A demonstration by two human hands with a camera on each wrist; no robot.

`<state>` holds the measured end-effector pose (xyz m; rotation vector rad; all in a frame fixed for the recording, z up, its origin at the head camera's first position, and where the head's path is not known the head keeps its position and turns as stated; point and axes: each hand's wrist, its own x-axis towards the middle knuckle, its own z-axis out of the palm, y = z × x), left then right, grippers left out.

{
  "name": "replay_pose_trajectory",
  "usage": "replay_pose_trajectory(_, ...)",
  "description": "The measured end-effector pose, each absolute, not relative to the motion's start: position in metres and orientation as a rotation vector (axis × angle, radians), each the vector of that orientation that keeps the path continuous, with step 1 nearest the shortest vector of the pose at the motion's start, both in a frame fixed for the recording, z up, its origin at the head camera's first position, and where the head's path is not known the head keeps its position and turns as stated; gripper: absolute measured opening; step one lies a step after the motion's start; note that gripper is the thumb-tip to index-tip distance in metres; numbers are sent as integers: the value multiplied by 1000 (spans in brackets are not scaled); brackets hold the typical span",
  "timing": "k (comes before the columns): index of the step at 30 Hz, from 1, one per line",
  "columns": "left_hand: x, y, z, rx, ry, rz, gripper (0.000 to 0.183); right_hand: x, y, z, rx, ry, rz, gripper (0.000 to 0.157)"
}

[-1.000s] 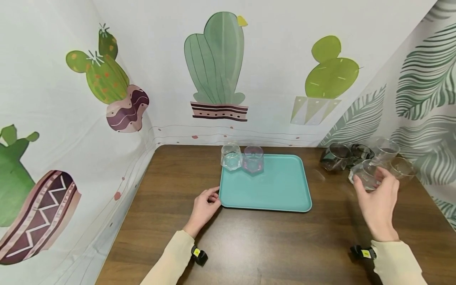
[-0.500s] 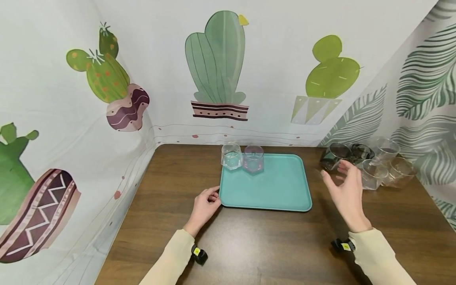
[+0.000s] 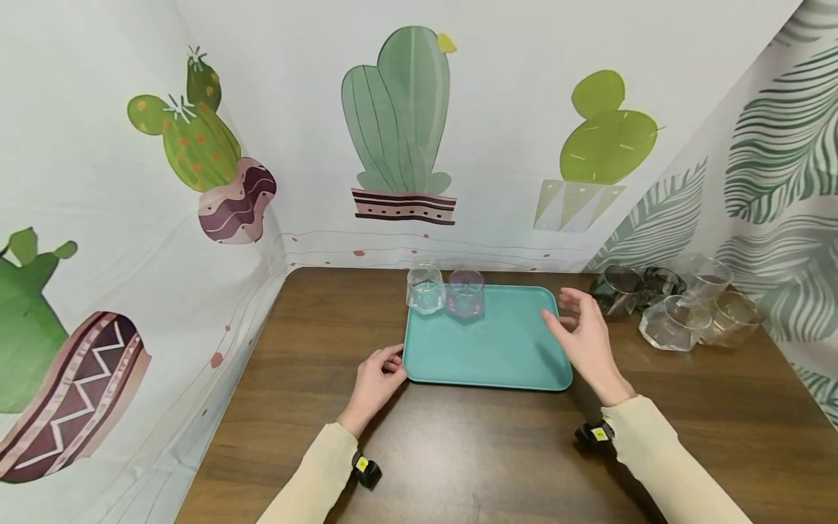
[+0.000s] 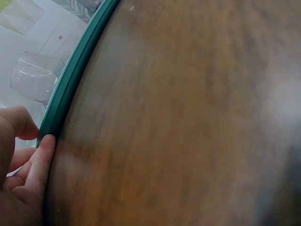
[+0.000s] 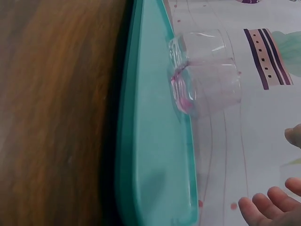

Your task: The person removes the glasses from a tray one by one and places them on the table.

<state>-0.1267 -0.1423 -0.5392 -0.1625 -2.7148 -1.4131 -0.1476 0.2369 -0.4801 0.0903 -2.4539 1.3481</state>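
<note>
Two glasses, a clear glass (image 3: 424, 288) & a pink glass (image 3: 465, 292), stand upright, touching, at the far-left corner of the teal tray (image 3: 497, 349), which lies long axis left-right on the wooden table (image 3: 458, 451). Right hand (image 3: 585, 336) hovers over tray's right edge, fingers spread, holding nothing; both glasses lie to its left & further back. Left hand (image 3: 376, 378) pinches tray's near-left rim. Left wrist view alone shows thumb tip (image 4: 42, 149) on that rim; head view alone shows the other glasses (image 3: 674, 306) grouped at far right, nearer the right hand.
</note>
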Motion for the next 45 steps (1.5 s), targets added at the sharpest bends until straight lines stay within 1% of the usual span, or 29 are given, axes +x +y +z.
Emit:
replay_pose_trajectory(16, -128, -143, -540, -166, -2708, -1443, 42, -184, 203, -485, 222, -2571, 1514, 60)
replay_pose_trajectory(27, -128, -143, -539, -159, -2706, -1438, 41, -201, 179, -490, 288, -2623, 1544, 66)
replay_pose_trajectory(33, -128, -142, -539, -166, -2704, -1443, 41, -211, 164, -492, 317, -2662, 1542, 73)
replay_pose_trajectory(45, -128, -143, -540, -169, -2701, -1448, 41, -224, 142, -496, 301, -2699, 1526, 84)
